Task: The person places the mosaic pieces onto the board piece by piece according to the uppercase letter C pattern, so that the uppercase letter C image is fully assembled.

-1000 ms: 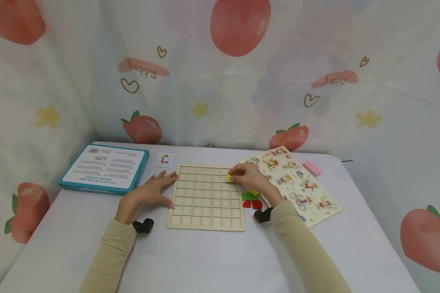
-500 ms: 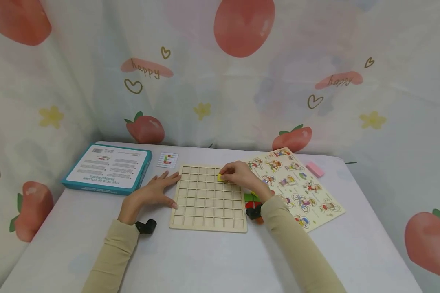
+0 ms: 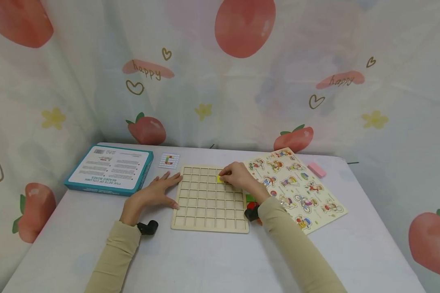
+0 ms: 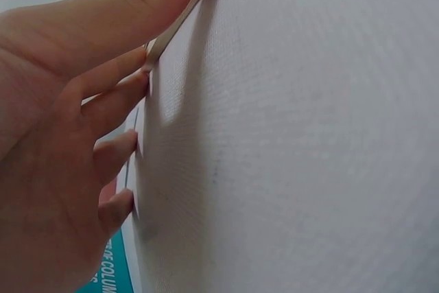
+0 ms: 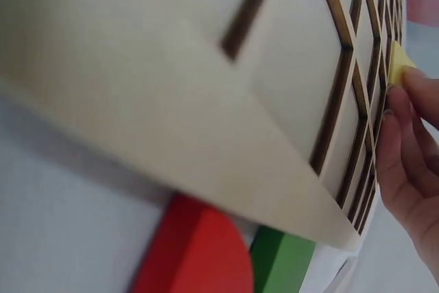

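A square wooden grid board [image 3: 210,228] lies on the white table, divided into many small cells. My right hand [image 3: 240,178] pinches a yellow block [image 3: 220,179] over a cell in the board's upper right part. In the right wrist view the yellow block [image 5: 398,63] is between thumb and fingertips, low at the grid. My left hand [image 3: 155,193] rests with fingers spread against the board's left edge, thumb and forefinger touching it. Beside the board's right edge lie a green block [image 5: 288,259] and a red block [image 5: 199,248], partly hidden by my right wrist in the head view.
A small pattern card [image 3: 169,160] lies beyond the board, left of its far corner. A teal-and-white box [image 3: 108,169] sits at the left. On the right are a picture puzzle board [image 3: 297,187] and a pink block [image 3: 317,170].
My right hand has moved a little to the left over the board with the yellow block and lowered it to a cell. The left hand stays at the board's edge.
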A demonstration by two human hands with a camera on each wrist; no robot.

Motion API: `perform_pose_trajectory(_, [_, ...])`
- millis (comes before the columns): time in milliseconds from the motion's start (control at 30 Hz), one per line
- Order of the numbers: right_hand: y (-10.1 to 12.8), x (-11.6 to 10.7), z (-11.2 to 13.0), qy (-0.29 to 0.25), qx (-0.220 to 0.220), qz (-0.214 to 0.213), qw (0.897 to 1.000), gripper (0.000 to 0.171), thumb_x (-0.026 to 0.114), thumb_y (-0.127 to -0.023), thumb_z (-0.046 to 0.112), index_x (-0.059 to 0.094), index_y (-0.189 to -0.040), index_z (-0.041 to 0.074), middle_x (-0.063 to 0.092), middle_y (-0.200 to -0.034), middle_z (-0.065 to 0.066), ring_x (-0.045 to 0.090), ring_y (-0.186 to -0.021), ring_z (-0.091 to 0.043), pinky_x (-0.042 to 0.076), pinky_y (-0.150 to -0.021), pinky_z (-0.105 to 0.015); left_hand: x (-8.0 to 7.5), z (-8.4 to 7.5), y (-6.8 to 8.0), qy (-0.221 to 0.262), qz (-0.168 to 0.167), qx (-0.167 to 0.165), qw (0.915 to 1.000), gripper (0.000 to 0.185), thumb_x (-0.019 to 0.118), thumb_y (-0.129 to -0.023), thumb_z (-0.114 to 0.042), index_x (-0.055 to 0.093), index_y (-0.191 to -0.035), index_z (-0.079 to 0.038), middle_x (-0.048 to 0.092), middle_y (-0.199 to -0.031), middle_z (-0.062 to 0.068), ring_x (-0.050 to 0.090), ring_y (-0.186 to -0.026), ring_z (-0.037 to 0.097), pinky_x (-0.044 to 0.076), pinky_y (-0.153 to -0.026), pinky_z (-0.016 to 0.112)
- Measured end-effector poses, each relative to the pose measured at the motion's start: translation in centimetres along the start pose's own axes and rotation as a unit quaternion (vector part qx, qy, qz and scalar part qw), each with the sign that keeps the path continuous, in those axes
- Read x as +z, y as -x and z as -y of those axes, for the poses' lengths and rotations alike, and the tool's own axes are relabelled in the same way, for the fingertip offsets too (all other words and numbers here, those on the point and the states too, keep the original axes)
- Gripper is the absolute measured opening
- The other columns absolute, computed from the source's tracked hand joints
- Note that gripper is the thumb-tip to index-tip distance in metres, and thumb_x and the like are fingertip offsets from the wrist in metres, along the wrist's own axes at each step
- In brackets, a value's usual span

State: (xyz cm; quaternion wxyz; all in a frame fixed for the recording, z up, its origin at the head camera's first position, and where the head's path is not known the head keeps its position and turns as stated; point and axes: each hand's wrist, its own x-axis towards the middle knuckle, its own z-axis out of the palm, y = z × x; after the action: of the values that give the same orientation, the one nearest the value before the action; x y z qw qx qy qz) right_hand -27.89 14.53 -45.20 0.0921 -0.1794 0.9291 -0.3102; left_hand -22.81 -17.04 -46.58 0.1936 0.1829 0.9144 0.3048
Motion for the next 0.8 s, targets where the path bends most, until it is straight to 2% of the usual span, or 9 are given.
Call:
perform_pose_trajectory(200, [0.0, 0.2, 0.4, 0.019, -0.003, -0.010, 1.000, 0.013, 0.074, -0.094, 0.012, 0.081, -0.103, 0.006, 0.080, -0.095, -0.006, 0.071, -0.079, -0.014, 0.059, -0.077, -0.031, 0.0, 0.0, 0.1, -0.003, -0.001, 0.002, 1.0000, 0.106, 0.091, -0.076, -0.033, 0.032, -0.162, -0.011, 0.022, -0.171, 0.011, 0.001, -0.160, 0.041, -0.001, -0.129, 0.061])
perform_pose_trajectory(400, [0.1, 0.0, 0.1, 0.021, -0.008, -0.010, 1.000, 0.013, 0.075, -0.093, 0.012, 0.081, -0.104, 0.008, 0.079, -0.097, -0.005, 0.071, -0.088, -0.019, 0.059, -0.083, -0.035, 0.1, 0.0, 0.1, 0.004, 0.001, 0.005, 1.0000, 0.106, 0.091, -0.076, -0.033, 0.032, -0.162, -0.011, 0.022, -0.171, 0.011, 0.002, -0.160, 0.041, -0.002, -0.129, 0.060])
perform_pose_trajectory(600, [1.3, -0.6, -0.3, -0.002, -0.024, -0.014, 1.000, 0.014, 0.072, -0.095, 0.012, 0.079, -0.107, 0.008, 0.077, -0.102, -0.006, 0.070, -0.093, -0.020, 0.058, -0.088, -0.038, 0.1, -0.1, 0.1, 0.004, 0.001, 0.004, 1.0000, 0.107, 0.091, -0.076, -0.035, 0.032, -0.162, -0.012, 0.022, -0.172, 0.010, 0.001, -0.160, 0.041, -0.004, -0.128, 0.060])
perform_pose_trajectory(800, [3.0, -1.5, -1.0, -0.014, -0.014, -0.024, 1.000, 0.015, 0.071, -0.096, 0.013, 0.078, -0.109, 0.009, 0.077, -0.104, -0.007, 0.068, -0.092, -0.020, 0.057, -0.085, -0.038, 0.0, -0.3, 0.1, -0.003, -0.001, 0.004, 1.0000, 0.106, 0.090, -0.076, -0.035, 0.032, -0.162, -0.011, 0.021, -0.171, 0.012, 0.001, -0.160, 0.041, -0.003, -0.129, 0.060])
